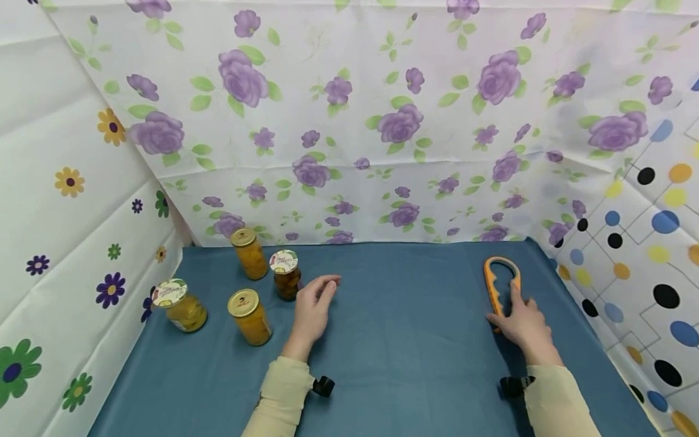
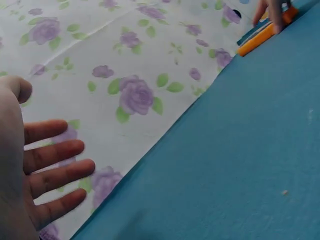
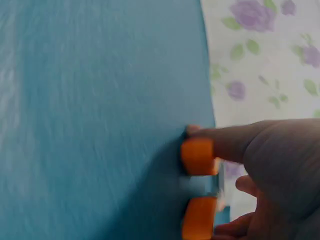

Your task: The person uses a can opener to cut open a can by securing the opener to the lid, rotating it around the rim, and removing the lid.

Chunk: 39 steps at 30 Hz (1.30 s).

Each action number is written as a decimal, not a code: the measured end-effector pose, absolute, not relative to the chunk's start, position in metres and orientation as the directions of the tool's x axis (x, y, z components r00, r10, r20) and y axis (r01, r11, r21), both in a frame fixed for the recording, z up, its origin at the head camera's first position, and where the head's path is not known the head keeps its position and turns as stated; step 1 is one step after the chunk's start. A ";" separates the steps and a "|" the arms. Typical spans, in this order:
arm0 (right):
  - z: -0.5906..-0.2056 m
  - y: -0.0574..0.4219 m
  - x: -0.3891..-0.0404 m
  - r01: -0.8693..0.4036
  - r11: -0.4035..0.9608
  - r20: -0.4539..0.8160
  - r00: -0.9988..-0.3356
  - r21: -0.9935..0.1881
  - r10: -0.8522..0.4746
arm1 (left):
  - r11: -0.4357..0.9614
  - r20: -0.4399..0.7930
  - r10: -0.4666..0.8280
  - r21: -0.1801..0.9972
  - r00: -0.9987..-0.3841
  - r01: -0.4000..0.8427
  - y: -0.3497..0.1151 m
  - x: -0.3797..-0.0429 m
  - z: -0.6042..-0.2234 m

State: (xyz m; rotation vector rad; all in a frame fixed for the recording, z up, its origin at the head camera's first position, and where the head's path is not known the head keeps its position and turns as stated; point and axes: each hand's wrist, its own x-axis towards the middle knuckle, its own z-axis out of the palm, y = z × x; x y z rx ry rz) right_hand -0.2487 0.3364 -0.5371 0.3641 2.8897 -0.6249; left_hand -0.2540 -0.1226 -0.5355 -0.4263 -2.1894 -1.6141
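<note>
On the right of the table lies an orange jar opener [image 1: 494,291], a long loop with a scalloped inner edge. My right hand [image 1: 525,321] grips its near part, thumb on the left side and fingers on the right. In the right wrist view, two orange ends of the jar opener [image 3: 198,156] show beside the thumb and fingers. My left hand [image 1: 312,308] holds nothing; its fingers [image 2: 60,175] are spread and relaxed in the left wrist view. It is nearest to a dark-filled jar [image 1: 287,282] with a patterned lid, just to its left.
Left of that jar stand two gold-lidded jars with orange contents, one farther back [image 1: 252,258] and one nearer [image 1: 254,325]. A jar of greenish-yellow contents [image 1: 188,311] is at the far left. Patterned cloth walls [image 1: 360,200] border the blue table [image 1: 404,340] on three sides.
</note>
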 end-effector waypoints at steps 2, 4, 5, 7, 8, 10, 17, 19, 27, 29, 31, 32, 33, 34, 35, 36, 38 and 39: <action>-0.538 0.345 -0.243 0.303 0.861 -0.194 -0.951 -0.408 0.242 | 0.266 0.498 -0.012 0.838 -0.867 0.477 -0.126 -0.253 -0.530; -0.541 0.352 -0.239 0.317 0.841 -0.173 -0.948 -0.439 0.267 | 0.233 0.513 -0.033 0.839 -0.858 0.492 -0.129 -0.252 -0.523; -0.544 0.355 -0.238 0.320 0.830 -0.164 -0.947 -0.457 0.274 | 0.216 0.521 -0.040 0.838 -0.853 0.501 -0.131 -0.252 -0.520; -0.549 0.360 -0.237 0.317 0.821 -0.142 -0.948 -0.476 0.284 | 0.197 0.534 -0.049 0.834 -0.844 0.516 -0.134 -0.251 -0.512; -0.551 0.361 -0.237 0.315 0.818 -0.135 -0.949 -0.481 0.286 | 0.191 0.540 -0.053 0.831 -0.840 0.522 -0.135 -0.250 -0.507; -0.556 0.362 -0.238 0.319 0.812 -0.129 -0.947 -0.489 0.295 | 0.181 0.556 -0.065 0.823 -0.829 0.538 -0.136 -0.246 -0.495; -0.557 0.357 -0.244 0.321 0.800 -0.135 -0.946 -0.507 0.295 | 0.175 0.670 -0.259 0.741 -0.695 0.649 -0.132 -0.231 -0.464; -0.554 0.357 -0.243 0.324 0.801 -0.145 -0.945 -0.503 0.292 | 0.167 0.700 -0.319 0.705 -0.639 0.690 -0.131 -0.230 -0.464; -0.550 0.362 -0.237 0.335 0.834 -0.215 -0.940 -0.439 0.265 | 0.201 0.746 -0.447 0.621 -0.493 0.758 -0.129 -0.229 -0.460; -0.552 0.363 -0.237 0.333 0.839 -0.213 -0.941 -0.431 0.264 | 0.250 0.745 -0.469 0.628 -0.475 0.737 -0.130 -0.229 -0.461; -0.553 0.362 -0.236 0.335 0.838 -0.200 -0.941 -0.431 0.273 | 0.272 0.733 -0.486 0.644 -0.476 0.714 -0.131 -0.229 -0.462; -0.553 0.362 -0.235 0.337 0.839 -0.197 -0.940 -0.426 0.278 | 0.277 0.724 -0.495 0.656 -0.481 0.702 -0.132 -0.229 -0.463; -0.554 0.363 -0.235 0.339 0.842 -0.196 -0.940 -0.420 0.281 | 0.275 0.714 -0.501 0.667 -0.489 0.692 -0.132 -0.229 -0.464; -0.554 0.364 -0.235 0.342 0.842 -0.198 -0.938 -0.417 0.283 | 0.270 0.703 -0.507 0.679 -0.499 0.682 -0.133 -0.229 -0.465; -0.554 0.365 -0.235 0.345 0.842 -0.205 -0.937 -0.414 0.283 | 0.256 0.690 -0.511 0.691 -0.512 0.676 -0.133 -0.229 -0.466; -0.553 0.367 -0.236 0.346 0.842 -0.212 -0.936 -0.414 0.280 | 0.244 0.677 -0.513 0.704 -0.528 0.667 -0.133 -0.230 -0.466; -0.552 0.373 -0.238 0.349 0.834 -0.229 -0.934 -0.428 0.274 | 0.231 0.640 -0.509 0.745 -0.576 0.625 -0.133 -0.231 -0.467; -0.552 0.376 -0.239 0.355 0.822 -0.238 -0.932 -0.445 0.273 | 0.224 0.616 -0.503 0.770 -0.606 0.597 -0.132 -0.232 -0.468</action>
